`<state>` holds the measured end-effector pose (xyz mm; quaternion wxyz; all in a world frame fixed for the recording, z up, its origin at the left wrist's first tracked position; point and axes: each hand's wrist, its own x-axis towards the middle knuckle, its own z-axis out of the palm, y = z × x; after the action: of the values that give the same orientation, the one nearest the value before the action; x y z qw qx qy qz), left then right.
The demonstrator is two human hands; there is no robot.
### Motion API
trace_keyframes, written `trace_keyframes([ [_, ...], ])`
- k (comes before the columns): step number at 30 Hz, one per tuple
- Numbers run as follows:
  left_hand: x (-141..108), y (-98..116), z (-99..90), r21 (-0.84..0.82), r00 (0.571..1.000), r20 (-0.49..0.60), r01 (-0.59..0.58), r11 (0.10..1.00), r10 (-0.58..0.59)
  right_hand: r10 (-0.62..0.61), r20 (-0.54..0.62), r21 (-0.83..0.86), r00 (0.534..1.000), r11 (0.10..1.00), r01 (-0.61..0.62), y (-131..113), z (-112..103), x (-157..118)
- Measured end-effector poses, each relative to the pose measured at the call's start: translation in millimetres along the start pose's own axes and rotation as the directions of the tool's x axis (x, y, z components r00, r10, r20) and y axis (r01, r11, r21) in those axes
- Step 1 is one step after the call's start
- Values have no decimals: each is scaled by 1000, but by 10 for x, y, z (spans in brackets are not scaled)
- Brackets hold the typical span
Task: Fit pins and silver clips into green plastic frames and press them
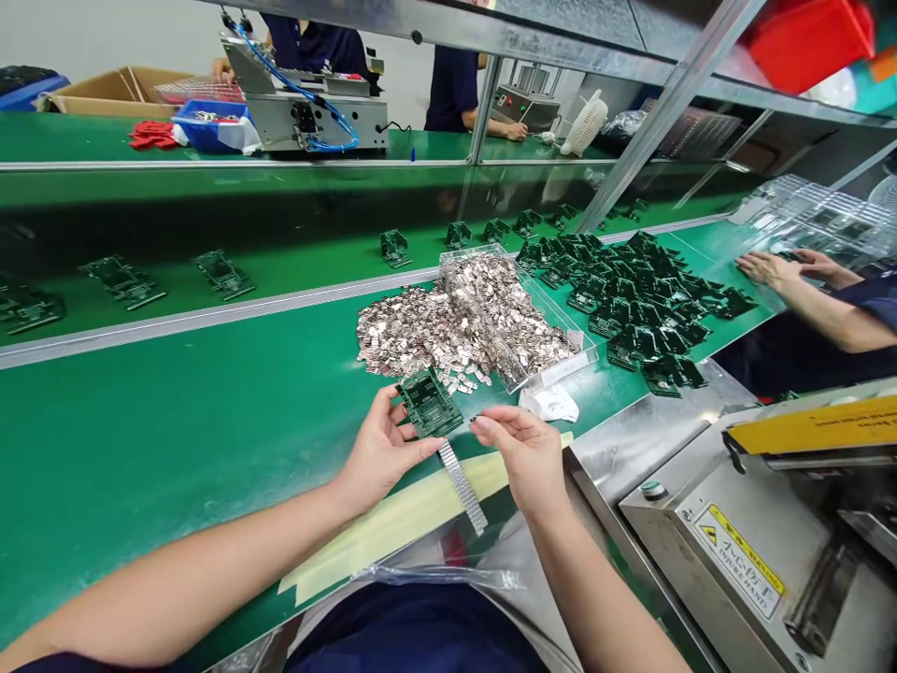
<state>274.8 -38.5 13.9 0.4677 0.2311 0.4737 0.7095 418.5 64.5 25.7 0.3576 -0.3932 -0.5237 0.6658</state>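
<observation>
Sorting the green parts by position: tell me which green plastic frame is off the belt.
The green frame held in the left hand; all the others lie on the green belt.

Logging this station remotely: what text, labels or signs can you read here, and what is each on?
"INJURE HAND": second line of the yellow warning label on the grey machine at right.
The label's first line, in other characters, is too small to read.
Yellow strip on the machine: print too blurred to read.
Nothing else is legible.
</observation>
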Motion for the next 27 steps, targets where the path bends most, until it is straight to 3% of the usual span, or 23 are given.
trace_keyframes([
  [3, -4, -83, -12, 34, 1000, 22, -19, 999, 18, -53, 23, -100, 998, 993, 55, 4, -54, -131],
  [6, -34, -144, -39, 65, 996, 86, -23, 998, 17, -172, 107, -212, 979, 958, 192, 17, -46, -252],
  [11, -110, -184, -67, 104, 985, 167, -62, 993, 44, -396, 174, -413, 902, 802, 431, 46, 31, -351],
  [18, -150, -192, -70, 162, 983, 176, -87, 983, 58, -431, 164, -556, 887, 702, 444, 110, 90, -419],
  [23, -164, -236, -81, 153, 978, 199, -88, 984, 57, -454, 149, -592, 878, 671, 447, 151, 129, -439],
  [27, -178, -238, -75, 176, 969, 217, -158, 971, 119, -463, 115, -612, 879, 664, 430, 166, 151, -451],
])
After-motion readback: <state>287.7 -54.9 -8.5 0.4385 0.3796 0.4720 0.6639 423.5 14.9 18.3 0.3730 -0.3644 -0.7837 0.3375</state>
